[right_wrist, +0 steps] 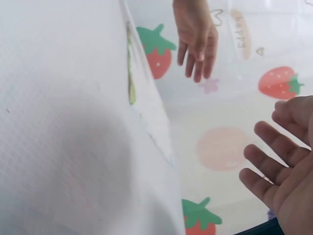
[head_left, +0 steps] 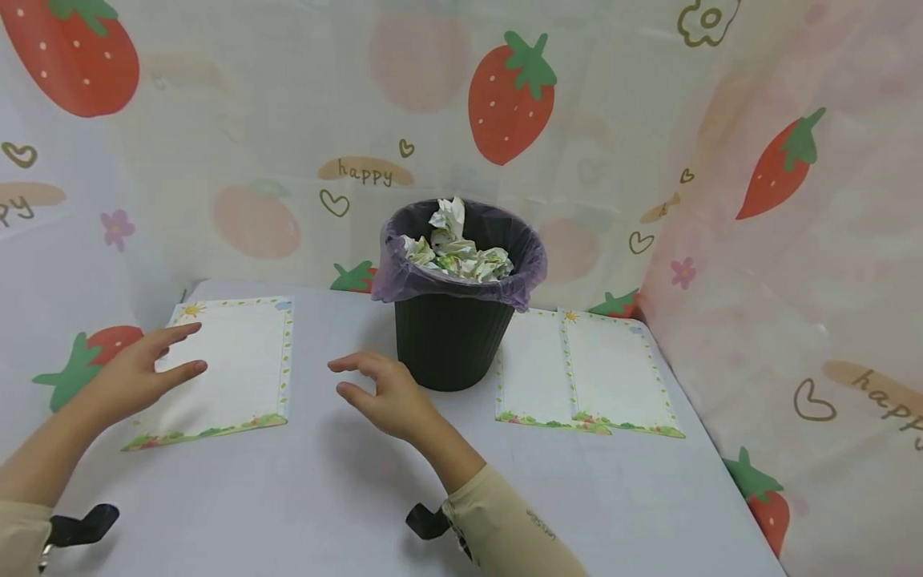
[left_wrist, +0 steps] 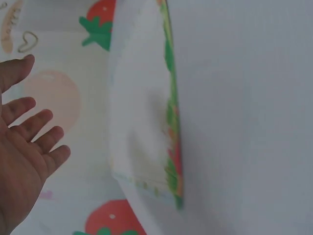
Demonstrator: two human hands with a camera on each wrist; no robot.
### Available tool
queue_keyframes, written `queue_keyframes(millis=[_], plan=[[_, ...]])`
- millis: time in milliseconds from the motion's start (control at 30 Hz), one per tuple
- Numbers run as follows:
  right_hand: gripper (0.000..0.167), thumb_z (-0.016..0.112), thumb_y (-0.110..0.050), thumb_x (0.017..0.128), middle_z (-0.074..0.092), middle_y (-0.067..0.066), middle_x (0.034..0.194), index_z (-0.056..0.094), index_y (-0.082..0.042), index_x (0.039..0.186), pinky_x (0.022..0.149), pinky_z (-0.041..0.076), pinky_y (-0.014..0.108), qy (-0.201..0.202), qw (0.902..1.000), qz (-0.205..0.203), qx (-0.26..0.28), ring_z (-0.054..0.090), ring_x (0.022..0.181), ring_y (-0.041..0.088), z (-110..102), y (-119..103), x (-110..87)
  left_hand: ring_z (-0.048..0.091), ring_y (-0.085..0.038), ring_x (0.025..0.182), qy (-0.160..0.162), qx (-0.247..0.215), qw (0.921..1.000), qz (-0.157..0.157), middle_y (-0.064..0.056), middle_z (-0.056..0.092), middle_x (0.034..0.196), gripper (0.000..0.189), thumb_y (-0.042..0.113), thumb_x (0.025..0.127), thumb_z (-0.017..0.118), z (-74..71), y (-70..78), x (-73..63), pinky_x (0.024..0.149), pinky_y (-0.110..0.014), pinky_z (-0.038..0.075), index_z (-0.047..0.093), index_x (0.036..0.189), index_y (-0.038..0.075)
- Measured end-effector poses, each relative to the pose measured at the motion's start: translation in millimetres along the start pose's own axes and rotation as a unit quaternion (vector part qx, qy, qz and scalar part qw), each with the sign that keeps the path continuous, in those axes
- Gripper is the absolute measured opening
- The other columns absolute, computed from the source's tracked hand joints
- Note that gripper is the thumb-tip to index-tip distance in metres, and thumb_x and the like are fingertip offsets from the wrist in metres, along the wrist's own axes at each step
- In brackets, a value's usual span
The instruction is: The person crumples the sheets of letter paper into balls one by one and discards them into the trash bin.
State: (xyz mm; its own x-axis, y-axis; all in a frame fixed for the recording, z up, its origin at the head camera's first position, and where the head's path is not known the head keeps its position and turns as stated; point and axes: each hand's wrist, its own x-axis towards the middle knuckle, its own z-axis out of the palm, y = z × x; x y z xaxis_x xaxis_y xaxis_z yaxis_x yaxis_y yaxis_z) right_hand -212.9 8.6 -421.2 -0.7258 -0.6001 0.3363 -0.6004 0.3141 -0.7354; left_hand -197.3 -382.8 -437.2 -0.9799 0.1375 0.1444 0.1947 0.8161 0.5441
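On the left of the table lies a sheet of paper with a printed border of sun, leaves and flowers. My left hand hovers over its left side, fingers spread and holding nothing. Nearer the middle, my right hand hangs above the table between that sheet and a black bin, its fingers relaxed and apart. Crumpled paper fills the bin up to its rim. The left wrist view shows my left palm beside the sheet. Both hands appear in the right wrist view, the right palm nearest.
A purple bin liner folds over the bin's rim. Right of the bin lie two more bordered sheets, the right one overlapping the left one. Strawberry-print curtains enclose the table at the back and sides.
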Motion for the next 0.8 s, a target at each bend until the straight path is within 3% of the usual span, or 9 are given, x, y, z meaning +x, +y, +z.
queue_keyframes(millis=[167, 433, 600, 800], plan=[[0.030, 0.064, -0.015, 0.101, 0.067, -0.009, 0.131, 0.069, -0.019, 0.131, 0.105, 0.047, 0.021, -0.010, 0.9993, 0.005, -0.035, 0.057, 0.126, 0.002, 16.2, 8.3, 6.3, 0.038, -0.065, 0.129, -0.015, 0.018, 0.9997, -0.003, -0.040, 0.039, 0.148, 0.078, 0.038, 0.096, 0.072, 4.4, -27.6, -1.1, 0.097, -0.078, 0.035, 0.038, 0.153, -0.004], [0.030, 0.066, -0.021, 0.101, 0.067, -0.011, 0.131, 0.069, -0.022, 0.131, 0.105, 0.046, 0.019, -0.014, 0.9971, 0.016, -0.073, 0.057, 0.127, 0.001, 39.8, 19.9, 19.7, 0.032, -0.064, 0.132, -0.077, 0.047, 0.9955, -0.027, -0.043, 0.035, 0.147, 0.091, 0.039, 0.091, 0.077, 11.4, -66.4, 1.8, 0.102, -0.078, 0.032, 0.033, 0.149, -0.013], [0.030, 0.067, -0.022, 0.101, 0.067, -0.013, 0.131, 0.069, -0.023, 0.131, 0.106, 0.046, 0.020, -0.014, 0.9964, 0.036, -0.075, 0.057, 0.127, 0.000, 49.3, 29.4, 23.6, 0.034, -0.064, 0.132, -0.101, 0.059, 0.9920, -0.045, -0.045, 0.035, 0.146, 0.101, 0.043, 0.085, 0.082, 19.2, -76.8, 2.5, 0.104, -0.076, 0.034, 0.032, 0.148, -0.017], [0.030, 0.067, -0.024, 0.101, 0.066, -0.014, 0.131, 0.069, -0.024, 0.131, 0.108, 0.046, 0.022, -0.016, 0.9960, 0.055, -0.068, 0.057, 0.127, 0.001, 55.7, 38.5, 26.6, 0.031, -0.062, 0.136, -0.112, 0.051, 0.9913, -0.046, -0.044, 0.035, 0.148, 0.101, 0.041, 0.083, 0.083, 25.1, -76.7, 2.3, 0.106, -0.074, 0.032, 0.032, 0.148, -0.017]])
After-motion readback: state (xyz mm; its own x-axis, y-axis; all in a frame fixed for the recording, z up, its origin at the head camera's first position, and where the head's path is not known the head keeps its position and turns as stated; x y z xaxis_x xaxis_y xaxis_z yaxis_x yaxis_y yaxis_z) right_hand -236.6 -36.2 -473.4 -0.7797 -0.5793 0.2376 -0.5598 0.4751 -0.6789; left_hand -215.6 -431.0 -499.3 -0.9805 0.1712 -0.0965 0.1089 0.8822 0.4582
